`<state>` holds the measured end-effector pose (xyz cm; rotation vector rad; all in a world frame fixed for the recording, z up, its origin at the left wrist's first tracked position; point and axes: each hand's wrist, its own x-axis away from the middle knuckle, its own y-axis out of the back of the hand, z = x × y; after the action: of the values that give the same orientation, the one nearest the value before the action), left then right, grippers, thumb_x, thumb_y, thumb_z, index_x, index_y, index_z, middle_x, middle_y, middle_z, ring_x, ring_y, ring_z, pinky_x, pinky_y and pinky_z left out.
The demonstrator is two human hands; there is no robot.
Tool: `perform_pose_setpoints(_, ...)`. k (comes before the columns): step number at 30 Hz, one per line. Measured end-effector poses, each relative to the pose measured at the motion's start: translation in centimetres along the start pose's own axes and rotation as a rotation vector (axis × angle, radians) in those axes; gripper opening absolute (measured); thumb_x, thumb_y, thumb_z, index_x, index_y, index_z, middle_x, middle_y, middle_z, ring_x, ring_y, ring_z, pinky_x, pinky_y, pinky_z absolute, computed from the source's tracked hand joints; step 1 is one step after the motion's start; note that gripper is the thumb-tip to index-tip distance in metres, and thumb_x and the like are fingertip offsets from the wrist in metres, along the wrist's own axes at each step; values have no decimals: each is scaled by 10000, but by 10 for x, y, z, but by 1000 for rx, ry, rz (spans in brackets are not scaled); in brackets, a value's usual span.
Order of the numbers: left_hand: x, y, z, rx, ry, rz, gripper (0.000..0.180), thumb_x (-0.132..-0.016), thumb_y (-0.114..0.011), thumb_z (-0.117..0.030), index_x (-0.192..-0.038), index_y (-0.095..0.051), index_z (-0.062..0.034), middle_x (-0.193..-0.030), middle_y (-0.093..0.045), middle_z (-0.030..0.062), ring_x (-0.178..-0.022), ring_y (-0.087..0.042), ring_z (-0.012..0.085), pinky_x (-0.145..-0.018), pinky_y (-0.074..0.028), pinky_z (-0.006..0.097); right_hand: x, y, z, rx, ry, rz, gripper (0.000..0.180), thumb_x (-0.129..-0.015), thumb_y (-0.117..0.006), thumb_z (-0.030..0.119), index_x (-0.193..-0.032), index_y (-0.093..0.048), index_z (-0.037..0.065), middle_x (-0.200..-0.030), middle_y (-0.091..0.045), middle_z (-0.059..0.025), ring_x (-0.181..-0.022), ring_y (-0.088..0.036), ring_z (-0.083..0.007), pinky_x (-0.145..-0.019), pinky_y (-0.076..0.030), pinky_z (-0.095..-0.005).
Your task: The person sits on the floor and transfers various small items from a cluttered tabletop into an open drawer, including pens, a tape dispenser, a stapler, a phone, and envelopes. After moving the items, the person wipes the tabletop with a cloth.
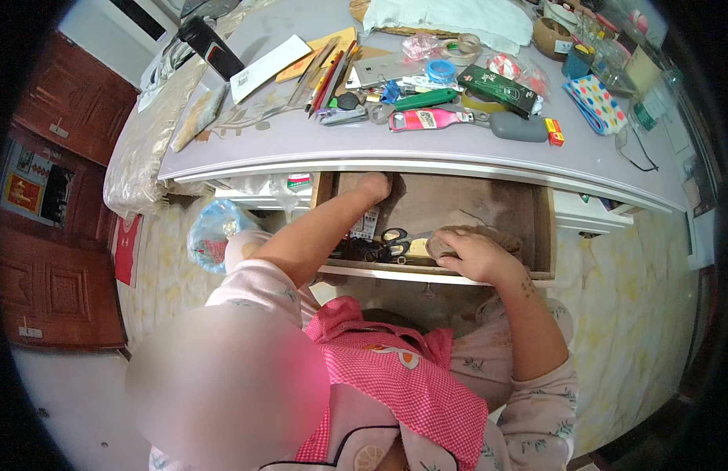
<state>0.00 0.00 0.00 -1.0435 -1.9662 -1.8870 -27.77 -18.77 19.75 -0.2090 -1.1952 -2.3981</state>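
Observation:
An open wooden drawer [489, 196] is pulled out from under the desk. My left hand [373, 187] reaches into its back left, where the desk edge hides the fingers. My right hand [474, 255] is at the drawer's front right, its fingers curled over a crumpled brown cloth [501, 245]. Left of that cloth, at the drawer's front, lie black-handled scissors [394, 242] and a small yellowish piece [417, 248]. Some dark items sit beside the scissors. A printed white packet [365, 224] lies near my left forearm.
Across the desktop [262, 145] are pencils [325, 78], a phone [382, 69], blue tape [440, 71], a green box [497, 90], a pink bottle-shaped tool [431, 119], a grey case [519, 127] and glasses [637, 153]. A blue-lined bin [215, 231] stands on the floor at left.

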Motion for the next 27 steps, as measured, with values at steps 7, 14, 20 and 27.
perform_pose_setpoints(7,66,48,-32,152,2,-150,492,-908,-403,-382,-1273,-518,-73,-1316,-494,187,-1232,-463,299,-1020,-369,376,2,1,-3,-13,47,-29,468,-846,-587,275,-1245,-477,58,-1216,-537,-218,-1137,-499,-374,-949,-404,-418)
perform_pose_setpoints(14,133,64,-64,302,34,-498,472,-893,-440,-324,-1271,-508,-50,-1309,-496,193,-1211,-474,326,-1009,-376,399,0,4,-6,-54,76,-85,483,-846,-591,283,-1255,-471,56,-1191,-551,-220,-1106,-519,-380,-932,-417,-414)
perform_pose_setpoints(20,79,22,18,81,75,-840,398,-921,-394,-248,-1229,-538,-40,-1283,-519,187,-1205,-465,346,-1020,-354,417,-1,4,1,-55,59,-59,490,-847,-590,287,-1253,-469,42,-1192,-549,-226,-1114,-514,-377,-935,-414,-414)
perform_pose_setpoints(27,71,21,60,-102,-53,-663,395,-880,-412,-127,-1248,-502,-14,-1284,-501,216,-1193,-468,374,-1016,-359,444,-2,8,2,-24,63,-47,527,-845,-590,303,-1276,-460,29,-1238,-530,-222,-1142,-510,-373,-953,-417,-424)
